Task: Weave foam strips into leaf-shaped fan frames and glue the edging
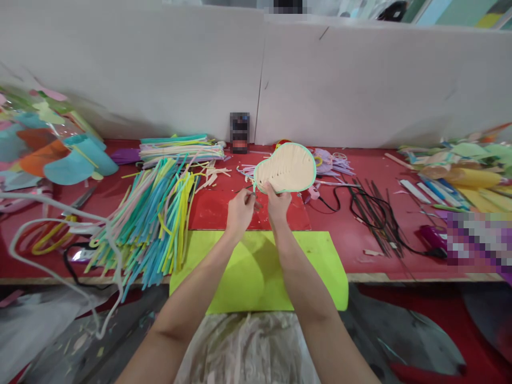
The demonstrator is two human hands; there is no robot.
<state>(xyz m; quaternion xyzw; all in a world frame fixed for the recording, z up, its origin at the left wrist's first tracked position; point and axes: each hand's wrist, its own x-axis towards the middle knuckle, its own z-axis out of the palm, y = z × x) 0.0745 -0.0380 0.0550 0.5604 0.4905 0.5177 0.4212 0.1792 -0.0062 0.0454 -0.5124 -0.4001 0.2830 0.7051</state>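
Right hand (279,202) pinching cream piece (294,164); long axis near-crosswise, broad end rightward.

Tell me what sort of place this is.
Probably a craft workshop: scissors and a heap of coloured strips lie on a red worktable, and the right hand holds a cream, green-edged piece.

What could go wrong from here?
1. The right hand grips the cream piece near its narrower end; the unsupported wide end could twist or droop.
2. Some strips poke past the front edge of the table; a bump might knock them off.
3. The black cable loops over the dark sticks; a tug could drag them.
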